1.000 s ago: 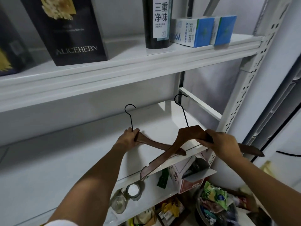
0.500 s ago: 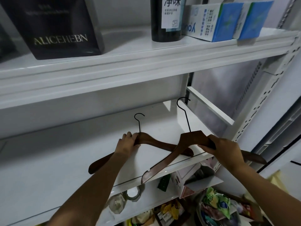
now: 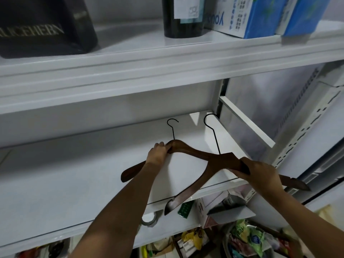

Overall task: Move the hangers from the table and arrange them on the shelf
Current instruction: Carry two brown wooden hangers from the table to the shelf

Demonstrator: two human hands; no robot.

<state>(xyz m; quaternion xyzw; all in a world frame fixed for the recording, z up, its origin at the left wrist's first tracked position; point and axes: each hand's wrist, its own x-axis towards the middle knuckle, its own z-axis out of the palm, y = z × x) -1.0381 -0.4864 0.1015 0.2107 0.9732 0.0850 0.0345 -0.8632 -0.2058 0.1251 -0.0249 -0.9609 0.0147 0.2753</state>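
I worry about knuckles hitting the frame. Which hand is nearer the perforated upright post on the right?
Right. The right hand, gripping the right hanger, is just left of the post; the left hand holds the left hanger farther left, over the shelf.

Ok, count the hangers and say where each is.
2. The left hanger, in the left hand, is over the middle shelf; the right hanger, in the right hand, crosses it. None seems hidden.
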